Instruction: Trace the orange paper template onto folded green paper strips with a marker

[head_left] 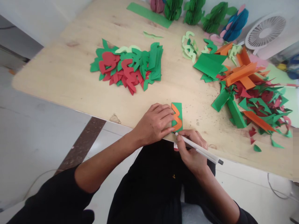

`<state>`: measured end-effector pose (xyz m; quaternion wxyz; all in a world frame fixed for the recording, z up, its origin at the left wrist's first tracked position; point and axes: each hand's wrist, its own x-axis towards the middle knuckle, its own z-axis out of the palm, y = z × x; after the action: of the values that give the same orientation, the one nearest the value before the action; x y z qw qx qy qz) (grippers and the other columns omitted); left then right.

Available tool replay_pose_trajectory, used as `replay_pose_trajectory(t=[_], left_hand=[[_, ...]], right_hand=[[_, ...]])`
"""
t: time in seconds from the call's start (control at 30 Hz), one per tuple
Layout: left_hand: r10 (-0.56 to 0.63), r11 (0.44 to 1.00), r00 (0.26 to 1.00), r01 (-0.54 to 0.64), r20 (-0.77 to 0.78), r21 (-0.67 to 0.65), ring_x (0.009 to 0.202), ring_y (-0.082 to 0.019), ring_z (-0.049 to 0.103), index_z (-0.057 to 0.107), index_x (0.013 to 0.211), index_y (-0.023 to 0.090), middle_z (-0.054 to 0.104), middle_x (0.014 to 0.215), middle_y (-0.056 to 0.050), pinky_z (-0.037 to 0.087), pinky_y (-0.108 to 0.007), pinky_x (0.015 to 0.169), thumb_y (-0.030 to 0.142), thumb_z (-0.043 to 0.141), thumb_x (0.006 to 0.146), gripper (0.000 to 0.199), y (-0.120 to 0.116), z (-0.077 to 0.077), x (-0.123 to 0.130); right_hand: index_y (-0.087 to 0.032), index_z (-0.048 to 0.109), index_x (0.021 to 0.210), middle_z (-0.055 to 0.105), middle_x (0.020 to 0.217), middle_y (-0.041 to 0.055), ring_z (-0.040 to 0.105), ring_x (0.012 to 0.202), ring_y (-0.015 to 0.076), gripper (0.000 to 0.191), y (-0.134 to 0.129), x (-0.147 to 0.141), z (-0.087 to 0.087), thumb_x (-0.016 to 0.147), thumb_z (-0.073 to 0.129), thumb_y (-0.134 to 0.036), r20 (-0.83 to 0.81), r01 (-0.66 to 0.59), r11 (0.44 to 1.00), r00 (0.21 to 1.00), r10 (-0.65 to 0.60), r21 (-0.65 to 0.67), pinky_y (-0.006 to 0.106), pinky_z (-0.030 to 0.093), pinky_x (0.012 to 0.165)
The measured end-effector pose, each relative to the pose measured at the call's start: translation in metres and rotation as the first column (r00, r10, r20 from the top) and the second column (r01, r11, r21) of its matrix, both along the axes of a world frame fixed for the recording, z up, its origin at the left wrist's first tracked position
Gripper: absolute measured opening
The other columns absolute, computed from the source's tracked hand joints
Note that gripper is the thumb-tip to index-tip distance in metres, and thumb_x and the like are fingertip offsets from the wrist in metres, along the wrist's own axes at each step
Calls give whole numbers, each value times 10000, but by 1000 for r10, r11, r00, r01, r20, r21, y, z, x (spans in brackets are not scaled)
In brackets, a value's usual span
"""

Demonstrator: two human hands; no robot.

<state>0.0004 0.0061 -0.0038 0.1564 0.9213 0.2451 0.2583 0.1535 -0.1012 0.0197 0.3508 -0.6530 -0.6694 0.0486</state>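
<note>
An orange paper cutout (pixel 177 119) with a scalloped edge lies on a small green paper rectangle (pixel 179 106) by the table's front edge. My left hand (pixel 156 123) presses both down along their left side, its fingers bent and close together. Its thumb is hidden. Between the fingers of my right hand (pixel 192 149) is a white pen (pixel 198 147), slanting down to the left. The pen's tip is at the lower end of the orange cutout, near my left little finger.
Red and green paper cutouts (pixel 130 67) are heaped left of centre on the wooden table (pixel 70 71). Orange, green and red scraps (pixel 259 96) cover the right side. Farther back are a green strip (pixel 149 15), several paper honeycomb shapes (pixel 193 12) and a white fan (pixel 266 31).
</note>
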Motion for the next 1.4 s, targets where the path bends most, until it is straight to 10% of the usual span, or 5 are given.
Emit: replay_pose_trajectory(t=[1.4], left_hand=[[-40,998,997,42,-62,39,1190,-260,519,663,1018,229,632,1178,-79,385,-445,1034,312,523,953,175,1,-3,-2]], right_hand=[[-223,601,784,671,646,-13,629,599,150,76,1,10,-1,850,564,-225,3,141,990,990,-141,-13,260,477,588]])
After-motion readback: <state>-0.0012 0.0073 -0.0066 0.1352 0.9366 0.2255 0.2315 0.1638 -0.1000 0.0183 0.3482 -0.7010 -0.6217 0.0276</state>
